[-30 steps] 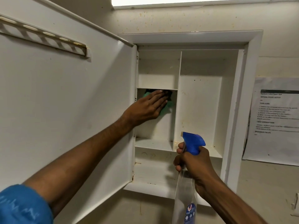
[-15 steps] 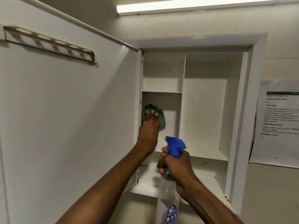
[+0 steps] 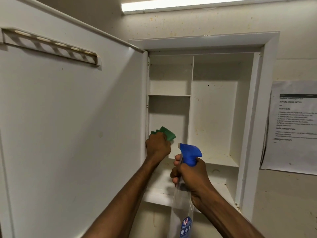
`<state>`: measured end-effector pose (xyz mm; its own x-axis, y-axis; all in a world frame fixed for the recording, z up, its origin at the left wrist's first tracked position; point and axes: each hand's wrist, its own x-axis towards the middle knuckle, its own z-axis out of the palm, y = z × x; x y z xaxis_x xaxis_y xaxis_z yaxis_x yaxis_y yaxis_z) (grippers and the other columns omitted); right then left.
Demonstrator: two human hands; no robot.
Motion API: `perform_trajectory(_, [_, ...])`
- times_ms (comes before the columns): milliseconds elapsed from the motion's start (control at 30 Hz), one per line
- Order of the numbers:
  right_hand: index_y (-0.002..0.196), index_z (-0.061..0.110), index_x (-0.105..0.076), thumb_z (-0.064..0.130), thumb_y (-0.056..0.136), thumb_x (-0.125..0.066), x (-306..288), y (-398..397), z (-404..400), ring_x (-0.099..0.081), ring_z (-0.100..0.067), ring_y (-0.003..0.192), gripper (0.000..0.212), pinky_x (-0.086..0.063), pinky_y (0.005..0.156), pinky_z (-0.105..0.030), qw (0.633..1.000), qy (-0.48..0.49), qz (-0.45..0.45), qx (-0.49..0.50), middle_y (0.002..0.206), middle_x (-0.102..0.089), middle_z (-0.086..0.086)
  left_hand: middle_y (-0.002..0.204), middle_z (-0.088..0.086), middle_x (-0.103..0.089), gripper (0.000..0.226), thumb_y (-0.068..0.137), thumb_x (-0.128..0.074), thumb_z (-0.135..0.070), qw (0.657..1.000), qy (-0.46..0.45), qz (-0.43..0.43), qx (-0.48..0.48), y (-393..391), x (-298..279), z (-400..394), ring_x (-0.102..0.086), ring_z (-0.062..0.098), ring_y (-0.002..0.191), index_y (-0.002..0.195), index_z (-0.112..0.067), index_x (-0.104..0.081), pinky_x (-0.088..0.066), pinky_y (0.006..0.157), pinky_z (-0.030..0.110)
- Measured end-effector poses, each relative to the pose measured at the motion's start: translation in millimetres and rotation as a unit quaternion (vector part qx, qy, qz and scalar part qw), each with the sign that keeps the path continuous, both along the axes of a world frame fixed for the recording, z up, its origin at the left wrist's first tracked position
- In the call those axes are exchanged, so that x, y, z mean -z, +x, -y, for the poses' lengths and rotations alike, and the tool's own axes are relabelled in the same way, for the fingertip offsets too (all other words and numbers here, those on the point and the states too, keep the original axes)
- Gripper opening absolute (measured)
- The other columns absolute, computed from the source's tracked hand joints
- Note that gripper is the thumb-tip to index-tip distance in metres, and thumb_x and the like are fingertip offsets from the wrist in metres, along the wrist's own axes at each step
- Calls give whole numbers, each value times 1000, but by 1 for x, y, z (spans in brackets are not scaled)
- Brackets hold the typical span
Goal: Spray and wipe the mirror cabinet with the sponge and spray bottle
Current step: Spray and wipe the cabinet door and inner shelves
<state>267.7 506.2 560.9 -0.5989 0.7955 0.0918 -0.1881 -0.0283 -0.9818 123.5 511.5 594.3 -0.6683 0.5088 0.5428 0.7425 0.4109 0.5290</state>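
Note:
The white mirror cabinet (image 3: pixel 214 109) hangs open on the wall, its door (image 3: pixel 72 126) swung out to the left. My left hand (image 3: pixel 157 146) grips a green sponge (image 3: pixel 167 133) low in the middle-left compartment, by the hinge side. My right hand (image 3: pixel 190 176) holds the neck of a clear spray bottle (image 3: pixel 181 206) with a blue trigger head (image 3: pixel 189 153), just in front of the lower shelf. The nozzle points left toward the sponge hand.
A slotted holder strip (image 3: pixel 49 47) is fixed on the inside of the door. A printed sheet (image 3: pixel 295 126) is taped to the wall right of the cabinet. A light strip (image 3: pixel 188 3) runs above. The shelves hold nothing but stains.
My left hand has dragged the sponge down from the top of the middle-left compartment to its bottom and curled round it. The bottle hand stayed near the lower shelf while my view shifted.

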Motion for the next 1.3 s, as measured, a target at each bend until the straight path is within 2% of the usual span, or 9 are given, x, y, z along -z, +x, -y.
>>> perform_trajectory(100, [97,7,-63,-10,81,-53,1,2,-1,-54,-15,43,25,-51,50,-28,1000,-1,7,8,54,-61,1,120,17,-60,33,92,-50,-19,998,26,53,-8,7,-3,-5,-56,31,112,116,1,-59,-48,90,36])
perform_trajectory(200, [100,5,-61,-12,78,-55,-1,2,-4,-54,-19,47,29,-48,52,-31,999,18,14,27,68,-60,-7,114,18,-63,31,94,-47,-21,992,86,89,-9,11,-2,-10,-59,31,106,110,3,-60,-50,91,40])
perform_trajectory(333, [100,10,-60,-4,74,-64,0,-6,-7,-65,-28,65,30,-54,61,-37,988,106,72,82,83,-65,-13,102,16,-66,23,91,-47,-12,973,179,147,6,13,13,-10,-61,27,91,104,-2,-64,-50,74,34])
perform_trajectory(433, [102,12,-58,7,72,-67,0,-12,-5,-69,-34,81,31,-59,78,-46,964,182,140,135,90,-68,-16,98,17,-65,22,93,-48,-12,961,221,167,23,13,19,-13,-62,32,90,104,-2,-65,-52,76,37])
perform_trajectory(567, [100,11,-58,13,73,-69,0,-13,-7,-68,-31,82,29,-58,79,-44,948,203,171,175,90,-68,-14,94,16,-67,24,96,-49,-16,951,254,171,38,15,19,-15,-63,29,86,104,-1,-65,-47,69,30])
perform_trajectory(833, [105,14,-52,6,70,-73,2,-14,-12,-68,-34,85,41,-58,80,-50,953,216,166,133,95,-65,-12,101,14,-68,26,94,-50,-11,964,235,123,28,18,21,-21,-56,16,80,116,-6,-64,-44,70,25])
perform_trajectory(1067, [103,8,-56,6,71,-73,11,-13,-16,-67,-34,84,37,-59,80,-49,957,215,154,120,93,-65,-16,124,12,-62,46,91,-51,-1,968,231,82,61,24,24,-28,-60,28,106,135,-15,-50,-48,93,34])
perform_trajectory(1200, [100,11,-57,1,70,-73,16,-7,-23,-66,-21,63,35,-61,71,-47,968,196,124,97,79,-63,-7,137,13,-53,44,94,-51,-3,971,193,-1,142,24,29,-33,-49,30,126,136,-13,-49,-42,105,39])
perform_trajectory(1300, [98,13,-61,-4,68,-71,21,-5,-27,-64,-18,54,36,-60,62,-39,982,150,93,70,79,-64,-6,127,16,-60,38,90,-58,-6,976,128,-68,163,20,30,-30,-54,32,119,128,-11,-58,-45,100,39])
